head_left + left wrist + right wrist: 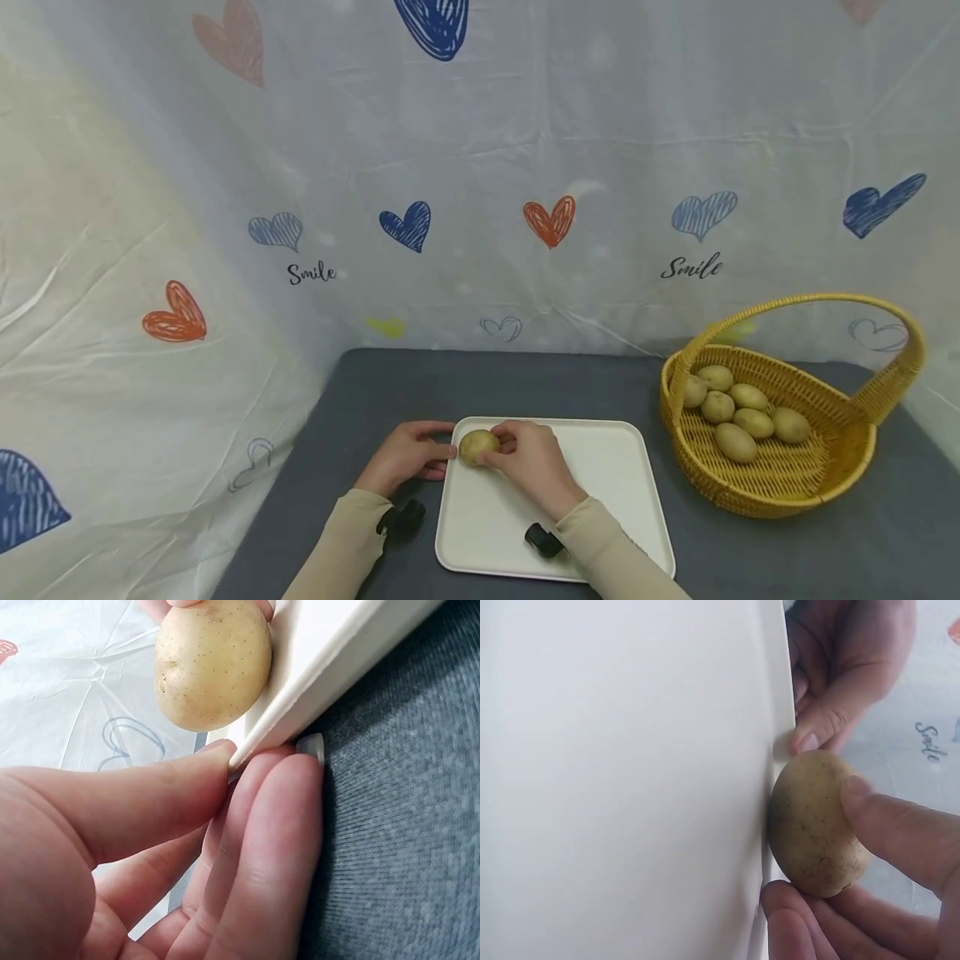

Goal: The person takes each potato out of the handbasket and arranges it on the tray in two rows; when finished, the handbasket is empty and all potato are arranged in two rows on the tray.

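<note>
A single yellowish potato is at the far left corner of a white rectangular tray. My right hand holds this potato between thumb and fingers, as the right wrist view also shows with the potato against the tray's rim. At the tray's left edge, my left hand pinches the rim, thumb on top and fingers underneath. In the left wrist view the potato sits just beyond the left thumb, and the tray edge lies between thumb and fingers.
To the right of the tray stands a yellow wicker basket with a tall arched handle and several potatoes inside. Dark grey cloth covers the table. A white curtain printed with hearts hangs behind and at the left.
</note>
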Motion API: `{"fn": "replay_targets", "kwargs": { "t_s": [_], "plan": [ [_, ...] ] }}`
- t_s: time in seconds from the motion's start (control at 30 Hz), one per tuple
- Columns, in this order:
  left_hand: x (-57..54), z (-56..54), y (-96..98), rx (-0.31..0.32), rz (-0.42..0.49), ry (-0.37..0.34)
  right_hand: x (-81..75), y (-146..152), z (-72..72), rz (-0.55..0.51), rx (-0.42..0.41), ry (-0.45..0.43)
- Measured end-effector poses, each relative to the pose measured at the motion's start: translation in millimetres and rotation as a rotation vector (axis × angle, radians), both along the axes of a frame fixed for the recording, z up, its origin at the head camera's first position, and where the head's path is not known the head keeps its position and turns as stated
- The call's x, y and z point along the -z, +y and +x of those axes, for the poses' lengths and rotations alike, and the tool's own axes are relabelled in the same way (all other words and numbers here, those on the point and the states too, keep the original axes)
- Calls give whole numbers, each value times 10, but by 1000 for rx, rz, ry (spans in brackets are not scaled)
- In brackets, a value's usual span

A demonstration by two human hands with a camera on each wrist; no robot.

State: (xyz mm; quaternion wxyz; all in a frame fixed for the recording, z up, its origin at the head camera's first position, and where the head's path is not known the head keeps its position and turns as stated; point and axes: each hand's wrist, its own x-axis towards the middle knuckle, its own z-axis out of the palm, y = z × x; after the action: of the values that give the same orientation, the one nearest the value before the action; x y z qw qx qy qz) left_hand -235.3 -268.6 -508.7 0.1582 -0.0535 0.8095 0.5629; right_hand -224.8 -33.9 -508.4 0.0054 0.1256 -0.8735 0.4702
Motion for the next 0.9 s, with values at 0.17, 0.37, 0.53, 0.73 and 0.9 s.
{"fn": "replay_targets", "kwargs": {
  "t_s": [0.17,0.37,0.53,0.73,0.9],
  "plan": [
    [-3,-11,2,7,-3,2,7,24,-19,-13,0,-7],
    [15,-12,-12,9,-18,0,22,30,-26,-24,-11,-3],
    [27,-11,-11,6,-20,2,6,40,-17,-29,-26,2],
    [35,2,-14,-3,-44,-4,-32,55,-8,-7,-44,3],
    [24,0,-12,2,-49,-8,-46,63,-8,-10,-51,-18]
  ]
}}
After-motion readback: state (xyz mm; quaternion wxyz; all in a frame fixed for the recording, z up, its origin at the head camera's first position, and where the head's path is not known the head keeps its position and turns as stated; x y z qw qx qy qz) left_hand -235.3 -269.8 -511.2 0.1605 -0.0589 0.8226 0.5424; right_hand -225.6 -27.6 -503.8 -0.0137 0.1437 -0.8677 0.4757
